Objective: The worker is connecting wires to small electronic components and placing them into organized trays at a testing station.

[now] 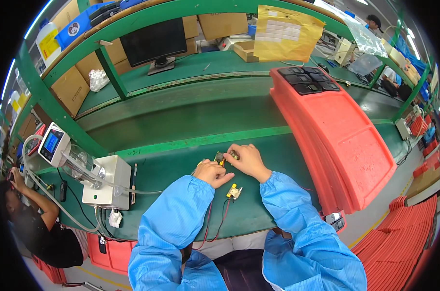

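**Both hands on one small part**

The left hand [211,172] and right hand [246,160] meet at the green table's [181,121] centre, fingertips pinched on a small yellow-and-metal component [225,156]. A second wired connector [234,192] lies at 6 o'clock (red and black leads). Red trays [346,140] stack at 3 o'clock.

Both forearms are brought in from the near edge and are angled inward, so that the hands are met close together in the middle of the scene. The arms are covered to the wrists by blue sleeves. The left hand [213,172] is held knuckles up, its fingers curled in and the thumb stretched toward the right. The right hand [246,160] is set slightly farther away, with its fingers bent and pinched at the tips, just beside the left hand.
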`<state>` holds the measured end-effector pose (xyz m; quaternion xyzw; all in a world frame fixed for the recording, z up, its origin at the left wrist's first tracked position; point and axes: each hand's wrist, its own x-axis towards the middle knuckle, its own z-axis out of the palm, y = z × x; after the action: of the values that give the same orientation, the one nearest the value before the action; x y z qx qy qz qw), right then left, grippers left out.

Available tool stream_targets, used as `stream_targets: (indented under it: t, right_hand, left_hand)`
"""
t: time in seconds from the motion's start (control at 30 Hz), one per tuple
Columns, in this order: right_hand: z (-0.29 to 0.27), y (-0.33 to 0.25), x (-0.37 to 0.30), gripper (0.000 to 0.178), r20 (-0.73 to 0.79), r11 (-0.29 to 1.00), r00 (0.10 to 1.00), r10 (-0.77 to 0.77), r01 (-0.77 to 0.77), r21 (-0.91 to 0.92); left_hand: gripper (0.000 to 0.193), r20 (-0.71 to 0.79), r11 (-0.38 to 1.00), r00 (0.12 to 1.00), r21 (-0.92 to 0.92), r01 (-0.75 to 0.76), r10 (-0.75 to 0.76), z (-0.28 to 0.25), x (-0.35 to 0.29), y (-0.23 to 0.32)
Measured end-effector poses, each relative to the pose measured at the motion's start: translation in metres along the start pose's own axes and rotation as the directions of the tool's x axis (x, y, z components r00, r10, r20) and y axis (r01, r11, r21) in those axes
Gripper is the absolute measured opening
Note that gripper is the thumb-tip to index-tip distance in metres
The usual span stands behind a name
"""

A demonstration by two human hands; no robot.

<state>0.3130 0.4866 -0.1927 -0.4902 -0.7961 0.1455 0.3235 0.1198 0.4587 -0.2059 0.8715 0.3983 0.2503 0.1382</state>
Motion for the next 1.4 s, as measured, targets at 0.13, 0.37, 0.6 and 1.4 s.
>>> stream_targets:
  t: [0.13,0.37,0.6,1.4]
  right_hand:
    - [0.003,-0.004,0.0,0.026,0.031,1.0,1.0,-0.002,0.002,-0.004]
    - [0.003,-0.003,0.002,0.025,-0.022,1.0,1.0,-0.008,0.008,-0.022]
    - [0.007,-0.003,0.006,0.024,-0.01,0.999,1.0,-0.024,0.023,-0.028]
    - [-0.01,0.01,0.009,0.027,-0.013,1.0,1.0,-0.02,0.02,-0.006]
  left_hand:
    - [0.046,-0.009,1.0,1.0,0.005,-0.001,0.001,0.001,-0.008,-0.003]
    - [0.028,-0.014,0.996,1.0,-0.09,0.009,-0.011,-0.01,0.001,0.006]
    - [0.019,-0.025,0.995,1.0,-0.096,-0.005,0.002,-0.007,0.002,-0.001]
    - [0.022,-0.004,0.999,1.0,-0.046,0.015,-0.015,-0.002,0.015,0.006]
